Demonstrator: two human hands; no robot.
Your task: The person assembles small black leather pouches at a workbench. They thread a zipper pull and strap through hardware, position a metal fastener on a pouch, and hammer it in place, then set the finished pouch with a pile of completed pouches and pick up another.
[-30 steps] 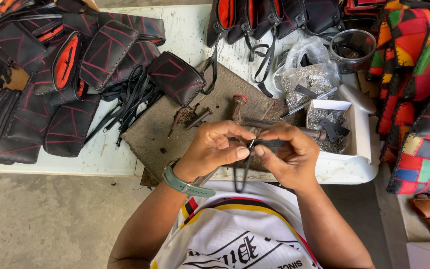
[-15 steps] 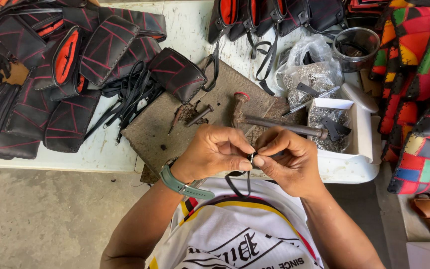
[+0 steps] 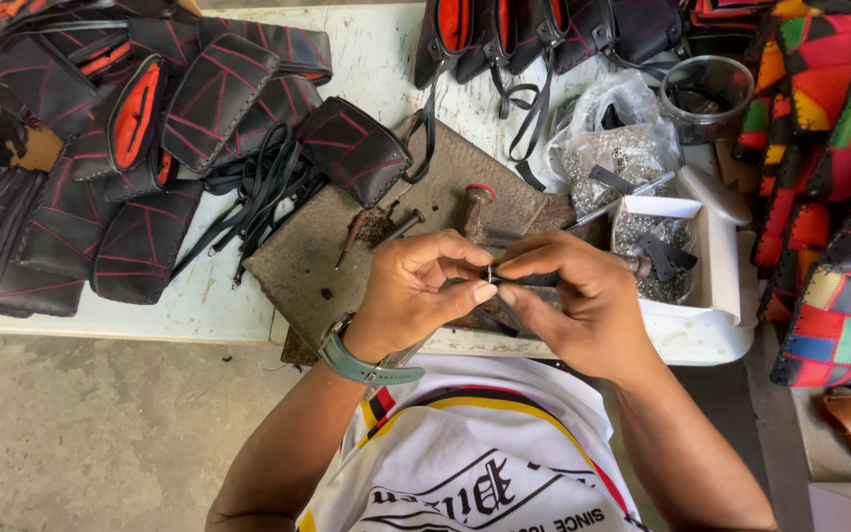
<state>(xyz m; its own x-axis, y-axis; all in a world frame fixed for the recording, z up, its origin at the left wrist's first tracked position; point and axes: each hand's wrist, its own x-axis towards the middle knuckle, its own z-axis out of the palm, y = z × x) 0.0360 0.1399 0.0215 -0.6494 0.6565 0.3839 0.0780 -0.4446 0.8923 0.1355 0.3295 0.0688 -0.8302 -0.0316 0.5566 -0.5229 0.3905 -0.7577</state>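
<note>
I'm pinching a small metal piece (image 3: 490, 273) between left hand (image 3: 418, 291) and right hand (image 3: 583, 300) fingertips, over slab (image 3: 307, 266); hammer (image 3: 583, 258) lying just behind.

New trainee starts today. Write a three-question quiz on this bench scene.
1. True or false: both hands pinch one small dark part between them.
2. Which wrist wears the green watch? A) left B) right
3. What colour is the stitching on the black pouches at the left hand side?

Key: 1 true, the right hand meets it fingertip to fingertip. 2 A. 3 red.
</note>
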